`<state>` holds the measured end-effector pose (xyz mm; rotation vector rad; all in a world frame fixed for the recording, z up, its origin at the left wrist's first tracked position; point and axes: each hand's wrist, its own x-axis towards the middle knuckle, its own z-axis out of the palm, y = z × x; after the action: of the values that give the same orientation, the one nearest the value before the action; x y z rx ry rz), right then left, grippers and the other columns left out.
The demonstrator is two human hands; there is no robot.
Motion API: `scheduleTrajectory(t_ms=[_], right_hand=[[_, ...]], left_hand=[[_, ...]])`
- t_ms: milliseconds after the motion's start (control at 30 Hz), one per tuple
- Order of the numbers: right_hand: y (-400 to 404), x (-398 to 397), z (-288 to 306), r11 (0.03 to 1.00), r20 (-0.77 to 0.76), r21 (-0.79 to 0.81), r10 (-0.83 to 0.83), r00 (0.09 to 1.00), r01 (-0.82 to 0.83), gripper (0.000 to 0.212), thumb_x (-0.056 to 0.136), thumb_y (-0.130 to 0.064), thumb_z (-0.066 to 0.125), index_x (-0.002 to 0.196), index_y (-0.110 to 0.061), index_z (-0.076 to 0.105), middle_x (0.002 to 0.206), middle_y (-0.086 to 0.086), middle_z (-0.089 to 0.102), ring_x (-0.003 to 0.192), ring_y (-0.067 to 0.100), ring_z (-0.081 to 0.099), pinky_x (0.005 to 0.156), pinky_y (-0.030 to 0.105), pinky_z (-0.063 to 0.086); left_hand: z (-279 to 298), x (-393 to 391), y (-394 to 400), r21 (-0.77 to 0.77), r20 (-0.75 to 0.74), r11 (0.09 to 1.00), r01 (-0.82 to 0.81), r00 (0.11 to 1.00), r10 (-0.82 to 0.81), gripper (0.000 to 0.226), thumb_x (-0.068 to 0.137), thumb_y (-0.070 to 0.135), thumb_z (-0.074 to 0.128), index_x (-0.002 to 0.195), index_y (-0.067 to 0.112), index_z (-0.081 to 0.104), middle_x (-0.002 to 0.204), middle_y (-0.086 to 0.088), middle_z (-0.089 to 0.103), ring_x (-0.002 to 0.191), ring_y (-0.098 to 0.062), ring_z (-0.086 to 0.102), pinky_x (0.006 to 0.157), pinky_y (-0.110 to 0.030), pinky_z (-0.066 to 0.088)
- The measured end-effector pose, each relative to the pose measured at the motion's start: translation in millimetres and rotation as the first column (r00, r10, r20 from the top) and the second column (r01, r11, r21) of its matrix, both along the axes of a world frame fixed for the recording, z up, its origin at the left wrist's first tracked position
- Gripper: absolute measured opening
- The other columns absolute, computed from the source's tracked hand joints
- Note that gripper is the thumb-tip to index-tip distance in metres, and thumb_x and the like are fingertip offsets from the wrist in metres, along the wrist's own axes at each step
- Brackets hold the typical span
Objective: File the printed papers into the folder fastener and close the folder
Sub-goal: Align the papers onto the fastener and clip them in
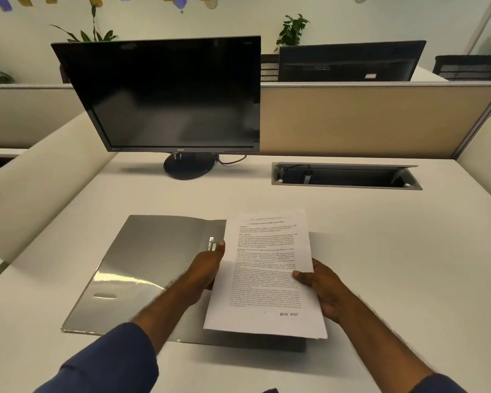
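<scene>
A grey folder [142,265] lies open on the white desk, its left flap spread flat. A metal fastener [211,243] stands along the spine. A thin stack of printed papers [270,273] hovers over the folder's right half, tilted slightly. My left hand [207,265] grips the stack's left edge, thumb tip next to the fastener. My right hand [322,285] holds the stack's right edge, thumb on top of the page. Most of the folder's right flap is hidden under the papers.
A black monitor [170,95] on a round stand sits at the back of the desk [394,265]. An open cable tray [346,175] is set into the desk at the back right. Beige partitions border the desk behind and on both sides.
</scene>
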<state>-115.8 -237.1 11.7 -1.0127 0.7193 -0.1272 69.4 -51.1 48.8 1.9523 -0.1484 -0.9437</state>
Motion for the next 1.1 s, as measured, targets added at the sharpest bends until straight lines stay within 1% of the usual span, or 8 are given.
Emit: scheduleTrajectory(t_ms=[67, 133, 233, 333, 467, 567, 733, 1100], right_hand=[[-2.2, -0.8, -2.3, 1.0, 0.003, 0.016, -0.009, 1.0, 0.009, 0.037, 0.089, 0.004, 0.06, 0.123, -0.011, 0.062, 0.116, 0.015, 0.071, 0.103, 0.039, 0.069, 0.085, 0.054, 0.057], [-3.2, -1.6, -4.7, 1.0, 0.008, 0.023, -0.02, 1.0, 0.019, 0.037, 0.089, 0.005, 0.06, 0.123, -0.011, 0.062, 0.116, 0.015, 0.071, 0.102, 0.039, 0.07, 0.08, 0.051, 0.058], [-3.1, -2.9, -5.7, 0.999, -0.004, 0.004, -0.038, 0.999, 0.038, 0.037, 0.089, 0.006, 0.059, 0.122, -0.01, 0.062, 0.115, 0.015, 0.072, 0.1, 0.038, 0.07, 0.077, 0.048, 0.059], [-3.6, -4.9, -5.1, 0.999, -0.018, -0.017, -0.041, 0.999, 0.041, 0.036, 0.089, 0.006, 0.06, 0.122, -0.01, 0.062, 0.115, 0.015, 0.072, 0.101, 0.038, 0.07, 0.082, 0.051, 0.058], [-6.7, -8.4, -2.5, 0.999, -0.03, -0.03, -0.038, 0.999, 0.037, 0.035, 0.088, 0.006, 0.06, 0.119, -0.009, 0.063, 0.115, 0.016, 0.072, 0.101, 0.038, 0.07, 0.083, 0.051, 0.058], [-9.3, -11.7, -1.2, 0.998, -0.045, -0.053, -0.039, 0.998, 0.036, 0.033, 0.088, 0.006, 0.06, 0.118, -0.009, 0.063, 0.113, 0.015, 0.073, 0.1, 0.037, 0.071, 0.081, 0.048, 0.058], [-13.3, -15.6, -1.3, 0.997, -0.054, -0.075, -0.037, 0.998, 0.033, 0.032, 0.088, 0.006, 0.06, 0.116, -0.009, 0.064, 0.11, 0.013, 0.074, 0.097, 0.036, 0.072, 0.075, 0.044, 0.06], [-21.4, -22.3, -7.3, 0.999, -0.054, -0.043, -0.016, 0.998, 0.014, 0.033, 0.087, 0.004, 0.063, 0.116, -0.011, 0.065, 0.111, 0.014, 0.073, 0.097, 0.037, 0.072, 0.071, 0.044, 0.06]], left_hand=[[2.2, 9.8, 6.3, -0.015, 0.08, 1.0, 0.002, 0.997, 0.0, 0.055, 0.096, 0.06, 0.04, 0.105, 0.012, 0.064, 0.094, -0.012, 0.073, 0.071, -0.024, 0.071, 0.059, -0.03, 0.056], [-0.1, 21.1, 15.2, -0.036, 0.243, 0.999, -0.015, 0.97, 0.023, 0.043, 0.096, 0.053, 0.048, 0.102, 0.014, 0.065, 0.089, -0.01, 0.074, 0.061, -0.019, 0.068, 0.059, -0.033, 0.057], [-16.1, 39.2, 33.0, 0.061, 0.589, 0.998, 0.009, 0.807, -0.043, 0.032, 0.097, 0.038, 0.053, 0.118, 0.016, 0.062, 0.108, -0.004, 0.072, 0.086, -0.019, 0.069, 0.079, -0.033, 0.053], [-40.5, 53.2, 51.6, 0.179, 0.758, 0.98, 0.084, 0.623, -0.192, 0.035, 0.099, 0.026, 0.051, 0.133, 0.016, 0.057, 0.135, -0.004, 0.06, 0.12, -0.022, 0.057, 0.103, -0.034, 0.041], [-76.7, 59.0, 69.3, 0.499, 0.7, 0.836, 0.227, 0.463, -0.543, 0.051, 0.102, 0.034, 0.042, 0.151, 0.019, 0.033, 0.162, -0.003, 0.025, 0.15, -0.024, 0.021, 0.121, -0.038, 0.019], [-94.4, 55.8, 73.6, 0.579, 0.638, 0.772, 0.263, 0.444, -0.63, 0.058, 0.104, 0.042, 0.026, 0.156, 0.023, 0.01, 0.166, 0.0, 0.0, 0.153, -0.023, -0.003, 0.122, -0.037, 0.002], [-98.9, 42.0, 66.5, 0.596, 0.636, 0.761, 0.255, 0.427, -0.642, 0.068, 0.095, 0.051, 0.009, 0.156, 0.023, 0.002, 0.165, -0.001, -0.005, 0.152, -0.023, -0.007, 0.121, -0.037, -0.003], [-108.7, 11.2, 41.7, 0.594, 0.656, 0.76, 0.264, 0.387, -0.648, 0.061, 0.103, 0.048, 0.013, 0.154, 0.023, -0.008, 0.163, 0.003, -0.016, 0.15, -0.018, -0.016, 0.118, -0.033, -0.013]])
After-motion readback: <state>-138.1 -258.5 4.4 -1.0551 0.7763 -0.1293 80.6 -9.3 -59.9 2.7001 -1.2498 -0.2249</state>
